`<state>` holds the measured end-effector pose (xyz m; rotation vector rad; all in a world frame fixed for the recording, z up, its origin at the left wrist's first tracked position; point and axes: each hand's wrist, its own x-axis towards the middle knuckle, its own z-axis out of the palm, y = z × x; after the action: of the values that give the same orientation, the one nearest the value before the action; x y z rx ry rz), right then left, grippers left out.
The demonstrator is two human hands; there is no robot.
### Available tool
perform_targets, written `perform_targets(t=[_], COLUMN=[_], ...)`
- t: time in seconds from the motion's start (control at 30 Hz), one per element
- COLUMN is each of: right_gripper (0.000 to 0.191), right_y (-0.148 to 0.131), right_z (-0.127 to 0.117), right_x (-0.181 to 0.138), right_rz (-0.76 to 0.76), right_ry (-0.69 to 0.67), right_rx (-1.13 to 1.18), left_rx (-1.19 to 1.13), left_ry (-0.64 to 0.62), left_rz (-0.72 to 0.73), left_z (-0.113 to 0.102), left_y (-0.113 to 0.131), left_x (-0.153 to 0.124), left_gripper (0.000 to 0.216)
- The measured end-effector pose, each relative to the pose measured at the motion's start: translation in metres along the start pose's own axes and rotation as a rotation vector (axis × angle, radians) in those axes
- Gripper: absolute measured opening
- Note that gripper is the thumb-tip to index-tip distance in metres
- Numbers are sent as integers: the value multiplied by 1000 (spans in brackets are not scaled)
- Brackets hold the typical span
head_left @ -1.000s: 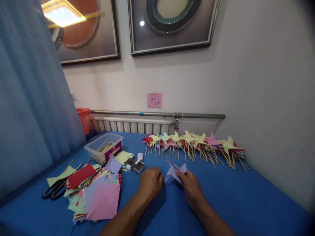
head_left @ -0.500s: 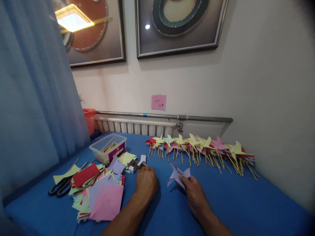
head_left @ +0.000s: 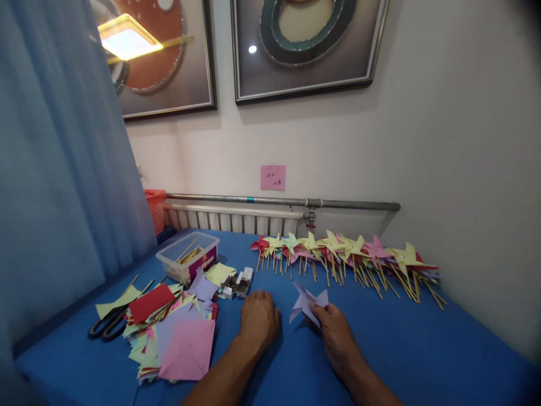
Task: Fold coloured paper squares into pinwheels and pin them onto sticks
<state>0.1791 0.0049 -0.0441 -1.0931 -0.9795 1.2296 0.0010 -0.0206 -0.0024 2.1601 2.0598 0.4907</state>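
Note:
My right hand [head_left: 336, 332] pinches a lilac paper pinwheel [head_left: 307, 306] between thumb and fingers, holding it just above the blue cloth. To its left, my left hand [head_left: 260, 318] is low over the cloth, back upward, with fingers curled; whatever they may hold is hidden. Just beyond those fingers stand small open boxes [head_left: 242, 285] with tiny dark contents too small to name. A stack of coloured paper squares [head_left: 188, 349], pink on top, lies left of my left forearm. Finished pinwheels on sticks [head_left: 332, 245] lie in a row along the back.
A clear plastic box [head_left: 169, 260] with thin wooden sticks stands behind the paper stack. Black-handled scissors [head_left: 110, 324] lie at the left, partly under paper. A blue curtain [head_left: 63, 169] hangs at the left, near a red basket [head_left: 156, 217]. Pipes [head_left: 274, 200] run along the wall.
My left hand has drawn back from the small boxes, slightly right and toward me, uncovering them. My right hand still holds the lilac pinwheel in about the same place.

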Motion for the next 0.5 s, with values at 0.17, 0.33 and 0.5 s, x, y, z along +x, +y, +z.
perform_targets(t=[0.17, 0.33, 0.5], right_gripper=[36, 35, 37], right_y=[-4, -4, 1], right_z=[1, 2, 1], right_x=[-2, -5, -2], right_rz=[32, 32, 32], right_ry=[-10, -26, -14], right_rx=[61, 72, 11], left_rx=[52, 33, 62], left_ry=[-130, -237, -162], left_rz=[152, 211, 84], left_z=[-7, -22, -38], left_y=[13, -1, -39], left_x=[-23, -54, -37], left_gripper=[35, 27, 20])
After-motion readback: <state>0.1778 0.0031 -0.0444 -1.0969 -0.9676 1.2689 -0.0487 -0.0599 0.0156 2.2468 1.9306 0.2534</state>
